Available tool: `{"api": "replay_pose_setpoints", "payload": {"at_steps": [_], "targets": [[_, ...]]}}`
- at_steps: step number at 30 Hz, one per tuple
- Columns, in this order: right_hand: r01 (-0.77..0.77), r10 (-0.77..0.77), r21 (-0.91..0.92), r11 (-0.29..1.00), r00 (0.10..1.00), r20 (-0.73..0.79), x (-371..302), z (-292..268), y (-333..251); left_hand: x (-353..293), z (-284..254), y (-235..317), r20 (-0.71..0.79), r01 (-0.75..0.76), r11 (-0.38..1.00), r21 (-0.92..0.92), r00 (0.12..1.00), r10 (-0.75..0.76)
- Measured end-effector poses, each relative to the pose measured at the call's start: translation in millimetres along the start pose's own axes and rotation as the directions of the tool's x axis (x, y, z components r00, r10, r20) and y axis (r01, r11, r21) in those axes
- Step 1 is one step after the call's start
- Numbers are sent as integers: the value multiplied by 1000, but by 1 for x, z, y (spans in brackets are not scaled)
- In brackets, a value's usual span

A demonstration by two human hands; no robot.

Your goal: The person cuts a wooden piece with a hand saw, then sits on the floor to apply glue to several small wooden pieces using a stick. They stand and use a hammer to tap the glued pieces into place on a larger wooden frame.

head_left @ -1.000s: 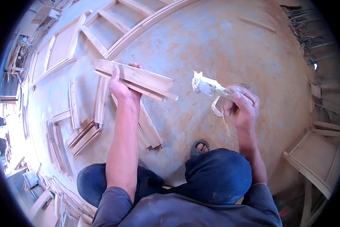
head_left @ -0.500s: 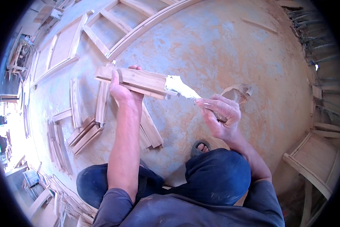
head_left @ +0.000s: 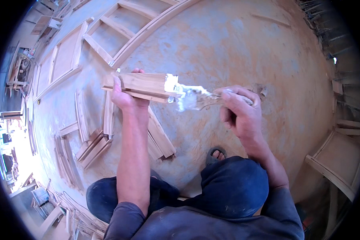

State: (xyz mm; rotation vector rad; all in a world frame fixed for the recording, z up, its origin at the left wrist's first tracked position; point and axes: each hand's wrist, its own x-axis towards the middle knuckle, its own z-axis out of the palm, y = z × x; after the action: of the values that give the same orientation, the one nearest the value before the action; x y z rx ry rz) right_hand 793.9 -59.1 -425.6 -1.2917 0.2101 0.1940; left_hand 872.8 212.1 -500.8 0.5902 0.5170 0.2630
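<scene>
My left hand (head_left: 128,98) is wrapped round a short, grooved length of pale timber (head_left: 146,83), lifted above the floor. White paste (head_left: 171,83) coats the timber's right end. In my right hand (head_left: 242,108) is the thin handle of a brush (head_left: 204,100), its wide end smeared with the same white stuff and somewhat blurred. The brush head is at the coated end, touching it or very close. Behind my right hand, a small pale object (head_left: 262,90) on the floor is mostly hidden.
Loose wooden rails (head_left: 160,134) lie on the floor below my left hand, with more stacked pieces (head_left: 95,148) to the left. A ladder-like wooden frame (head_left: 120,26) and a panelled frame (head_left: 64,60) lie farther off. Another panel (head_left: 336,156) is at the right.
The brush has turned to show its wide face and dropped slightly against the timber's end. My right hand has shifted right and up; the timber has shifted a little left.
</scene>
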Motion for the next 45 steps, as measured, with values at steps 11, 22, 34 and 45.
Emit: {"api": "replay_pose_setpoints", "payload": {"at_steps": [11, 22, 34, 45], "targets": [[289, -171, -453, 843, 944, 284, -10, -2, 12, -2, -1, -20, -264, -53, 996, -67, 964, 34], [241, -336, -526, 816, 937, -93, 28, -29, 43, 9, -20, -43, -264, 79, 995, -63, 960, -92], [42, -157, -424, 904, 958, -240, 18, -44, 56, 41, -85, -102, -297, 225, 416, 881, 948, 117], [17, -185, -460, 888, 928, -323, 24, -54, 66, 42, -150, -115, -8, 76, -174, 982, 930, 367]]}}
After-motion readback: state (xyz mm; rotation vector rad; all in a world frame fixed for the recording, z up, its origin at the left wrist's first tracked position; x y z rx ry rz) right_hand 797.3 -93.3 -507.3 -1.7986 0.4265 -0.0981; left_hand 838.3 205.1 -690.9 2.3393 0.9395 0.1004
